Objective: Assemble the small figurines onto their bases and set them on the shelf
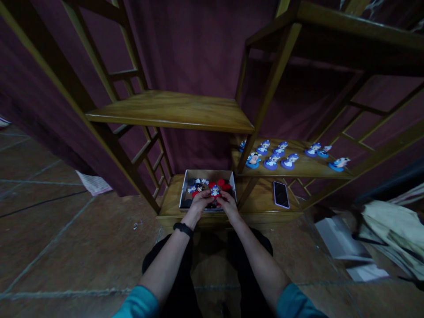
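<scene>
Red-based figurine between left grip and right grip

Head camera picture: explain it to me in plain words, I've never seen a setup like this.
There is no machine here, only a person's two bare hands. The single picture comes from a camera worn on the head, looking forward and down, so the forearms reach in from the bottom edge.

The left hand, with a dark band at its wrist, and the right hand appear to hold a small figurine between their fingertips, above an open box of figurines and red pieces.

The box sits on the bottom board of a wooden shelf unit. A phone lies to its right; more figurines stand on the shelf above the phone.
</scene>
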### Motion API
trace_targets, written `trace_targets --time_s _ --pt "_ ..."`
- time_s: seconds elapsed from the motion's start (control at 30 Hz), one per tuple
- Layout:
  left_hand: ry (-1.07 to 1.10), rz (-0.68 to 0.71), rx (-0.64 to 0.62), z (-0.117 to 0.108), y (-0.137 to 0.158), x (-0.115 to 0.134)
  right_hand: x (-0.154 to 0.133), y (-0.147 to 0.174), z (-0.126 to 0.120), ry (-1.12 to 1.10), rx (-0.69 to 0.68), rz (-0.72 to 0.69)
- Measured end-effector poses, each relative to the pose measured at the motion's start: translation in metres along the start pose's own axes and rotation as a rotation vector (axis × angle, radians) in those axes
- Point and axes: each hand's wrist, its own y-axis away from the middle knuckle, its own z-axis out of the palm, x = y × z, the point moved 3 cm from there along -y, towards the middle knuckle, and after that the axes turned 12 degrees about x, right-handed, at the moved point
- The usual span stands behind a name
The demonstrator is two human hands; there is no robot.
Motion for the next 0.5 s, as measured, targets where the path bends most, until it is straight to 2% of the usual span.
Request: trace_targets --time_s 0.5 --pt "-0.009 -0.044 -0.052 0.0047 0.0061 0.0049 0.0019 -0.0028 0.0000 0.002 0.008 0.019"
